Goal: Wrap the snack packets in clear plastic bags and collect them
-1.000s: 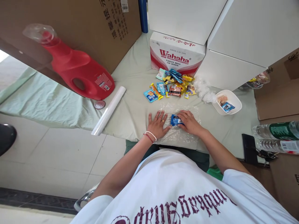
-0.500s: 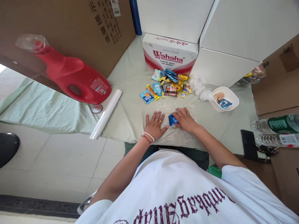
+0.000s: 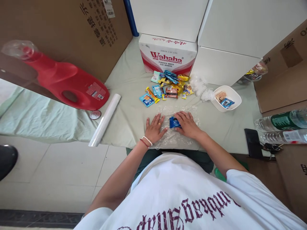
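Note:
A sheet of clear plastic film (image 3: 178,140) lies crinkled on the cloth in front of me. On it rests a small blue snack packet (image 3: 172,122). My right hand (image 3: 188,125) covers the packet's right end, its thumb along the near side and its fingers over the far side. My left hand (image 3: 154,128) lies flat with fingers spread, pressing the film's left edge, a short gap from the packet. Beyond the film sits a pile of small wrapped snacks (image 3: 171,91) in blue, yellow and brown.
A film roll (image 3: 105,120) and a red jug (image 3: 72,84) are at left. At the back stands a Wahaba-style water carton (image 3: 168,54). To the right are crumpled plastic (image 3: 203,89), a white bowl (image 3: 236,95) with a snack inside, a black phone (image 3: 253,143) and bottles (image 3: 280,122).
The camera view has shifted slightly. My right thumb now shows along the near side of the blue packet, and more of the packet is visible. My left hand stays flat on the film.

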A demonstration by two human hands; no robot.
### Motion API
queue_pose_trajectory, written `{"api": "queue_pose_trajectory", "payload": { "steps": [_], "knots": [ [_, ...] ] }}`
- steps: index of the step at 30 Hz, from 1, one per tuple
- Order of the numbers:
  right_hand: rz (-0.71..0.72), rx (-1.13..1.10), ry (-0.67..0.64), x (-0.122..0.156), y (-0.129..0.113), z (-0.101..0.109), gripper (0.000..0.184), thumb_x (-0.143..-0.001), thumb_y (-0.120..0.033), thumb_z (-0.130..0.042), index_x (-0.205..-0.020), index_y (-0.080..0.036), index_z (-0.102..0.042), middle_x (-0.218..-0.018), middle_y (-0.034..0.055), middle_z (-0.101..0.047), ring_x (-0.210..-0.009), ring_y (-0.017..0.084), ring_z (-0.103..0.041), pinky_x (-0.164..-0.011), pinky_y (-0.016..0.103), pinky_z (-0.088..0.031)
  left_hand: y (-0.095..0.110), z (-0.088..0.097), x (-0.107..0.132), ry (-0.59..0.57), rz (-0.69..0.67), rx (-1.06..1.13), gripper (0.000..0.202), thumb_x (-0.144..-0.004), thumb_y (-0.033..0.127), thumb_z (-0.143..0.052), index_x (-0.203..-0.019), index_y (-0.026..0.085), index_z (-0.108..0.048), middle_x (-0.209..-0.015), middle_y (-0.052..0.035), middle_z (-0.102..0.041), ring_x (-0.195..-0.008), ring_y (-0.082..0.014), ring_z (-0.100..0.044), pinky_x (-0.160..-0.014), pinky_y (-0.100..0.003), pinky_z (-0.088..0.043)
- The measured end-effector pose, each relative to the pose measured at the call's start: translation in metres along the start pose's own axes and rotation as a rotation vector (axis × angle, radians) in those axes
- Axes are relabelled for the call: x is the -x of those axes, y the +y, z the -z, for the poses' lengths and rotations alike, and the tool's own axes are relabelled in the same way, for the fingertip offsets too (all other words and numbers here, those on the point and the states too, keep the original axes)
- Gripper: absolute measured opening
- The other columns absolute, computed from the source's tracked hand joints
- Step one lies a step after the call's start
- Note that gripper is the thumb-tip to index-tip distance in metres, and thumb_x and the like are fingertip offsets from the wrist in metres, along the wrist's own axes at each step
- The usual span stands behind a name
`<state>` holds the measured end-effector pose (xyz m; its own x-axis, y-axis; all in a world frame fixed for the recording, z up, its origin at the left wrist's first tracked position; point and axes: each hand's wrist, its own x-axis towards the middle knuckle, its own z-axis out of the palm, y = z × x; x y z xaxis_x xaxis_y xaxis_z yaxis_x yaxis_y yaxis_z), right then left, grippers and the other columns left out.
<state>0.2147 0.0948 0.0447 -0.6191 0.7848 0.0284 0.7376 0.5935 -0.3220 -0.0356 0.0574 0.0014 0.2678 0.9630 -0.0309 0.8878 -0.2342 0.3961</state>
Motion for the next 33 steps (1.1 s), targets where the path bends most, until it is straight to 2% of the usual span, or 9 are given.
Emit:
{"api": "queue_pose_trajectory", "payload": {
  "steps": [5, 10, 14, 18, 21, 23, 26, 29, 33],
  "knots": [
    [0.098, -0.238, 0.132, 0.053, 0.016, 0.022, 0.049, -0.104, -0.040, -0.053, -0.151, -0.025, -0.049, -0.140, 0.0165, -0.058, -0.129, 0.031, -0.053, -0.109, 0.053, -0.049, -0.026, 0.017, 0.014, 0.012, -0.064, 0.143, 0.069, -0.102, 0.044, -0.040, -0.167, 0.026, -0.024, -0.174, -0.0121, -0.024, -0.160, -0.0282, -0.027, -0.129, -0.059, -0.015],
    [0.084, -0.268, 0.058, 0.118, 0.017, 0.004, 0.048, -0.100, -0.044, -0.063, -0.143, -0.023, -0.058, -0.139, 0.0174, -0.058, -0.131, 0.033, -0.052, -0.108, 0.058, -0.050, -0.037, 0.022, 0.046, -0.063, -0.345, 0.172, 0.075, -0.092, 0.037, -0.053, -0.164, 0.025, -0.033, -0.169, -0.0107, -0.039, -0.160, -0.0299, -0.028, -0.131, -0.057, -0.005],
    [-0.024, -0.287, 0.151, 0.131, 0.018, -0.015, 0.027, -0.106, -0.030, -0.049, -0.120, -0.024, -0.071, -0.127, 0.0147, -0.066, -0.121, 0.030, -0.058, -0.100, 0.054, -0.054, -0.039, 0.018, 0.056, -0.161, -0.353, 0.175, 0.058, -0.091, 0.051, -0.063, -0.144, 0.027, -0.061, -0.163, -0.0121, -0.047, -0.155, -0.0335, -0.037, -0.130, -0.060, -0.005],
    [-0.010, -0.409, 0.108, 0.113, 0.025, 0.001, 0.029, -0.107, -0.034, -0.047, -0.112, -0.024, -0.074, -0.106, 0.0108, -0.074, -0.102, 0.025, -0.065, -0.093, 0.045, -0.056, -0.042, 0.024, 0.042, -0.146, -0.279, 0.330, 0.033, -0.099, 0.048, -0.051, -0.104, 0.029, -0.077, -0.137, -0.0076, -0.072, -0.141, -0.0277, -0.056, -0.128, -0.058, -0.020],
    [-0.033, -0.499, 0.028, 0.087, 0.038, 0.026, 0.032, -0.106, -0.041, -0.049, -0.109, -0.023, -0.075, -0.098, 0.0084, -0.076, -0.093, 0.022, -0.068, -0.089, 0.038, -0.054, -0.043, 0.033, 0.016, -0.110, -0.164, 0.510, 0.040, -0.098, 0.055, -0.049, -0.102, 0.026, -0.076, -0.116, -0.0081, -0.079, -0.119, -0.0257, -0.069, -0.118, -0.050, -0.040],
    [-0.096, -0.557, -0.008, 0.064, 0.051, 0.038, 0.036, -0.103, -0.047, -0.051, -0.106, -0.021, -0.076, -0.097, 0.0068, -0.076, -0.089, 0.021, -0.067, -0.084, 0.034, -0.053, -0.042, 0.037, -0.006, -0.088, -0.027, 0.613, 0.047, -0.095, 0.062, -0.052, -0.099, 0.022, -0.076, -0.101, -0.0075, -0.080, -0.098, -0.0235, -0.071, -0.098, -0.039, -0.052],
    [-0.281, -0.543, -0.082, 0.028, 0.071, 0.047, 0.039, -0.100, -0.048, -0.051, -0.104, -0.018, -0.075, -0.086, 0.0037, -0.072, -0.079, 0.019, -0.064, -0.075, 0.030, -0.049, -0.040, 0.038, -0.036, -0.050, 0.143, 0.670, 0.050, -0.090, 0.065, -0.053, -0.080, 0.019, -0.071, -0.070, -0.0014, -0.069, -0.069, -0.0171, -0.059, -0.069, -0.029, -0.047],
    [-0.456, -0.247, -0.058, 0.002, 0.077, 0.048, 0.029, -0.098, -0.034, -0.054, -0.104, -0.016, -0.076, -0.091, 0.0085, -0.070, -0.085, 0.023, -0.062, -0.080, 0.032, -0.048, -0.037, 0.033, -0.054, 0.005, 0.207, 0.674, 0.049, -0.091, 0.060, -0.050, -0.070, 0.019, -0.065, -0.059, 0.0017, -0.058, -0.059, -0.0136, -0.048, -0.060, -0.026, -0.038],
    [-0.311, -0.017, 0.189, -0.013, 0.052, 0.044, 0.035, -0.102, -0.037, -0.052, -0.120, -0.016, -0.074, -0.116, 0.0169, -0.066, -0.110, 0.032, -0.056, -0.097, 0.042, -0.046, -0.036, 0.028, -0.061, 0.042, 0.265, 0.698, 0.049, -0.093, 0.057, -0.048, -0.069, 0.018, -0.065, -0.062, -0.0005, -0.062, -0.061, -0.0137, -0.050, -0.060, -0.026, -0.039]
  ]
}}
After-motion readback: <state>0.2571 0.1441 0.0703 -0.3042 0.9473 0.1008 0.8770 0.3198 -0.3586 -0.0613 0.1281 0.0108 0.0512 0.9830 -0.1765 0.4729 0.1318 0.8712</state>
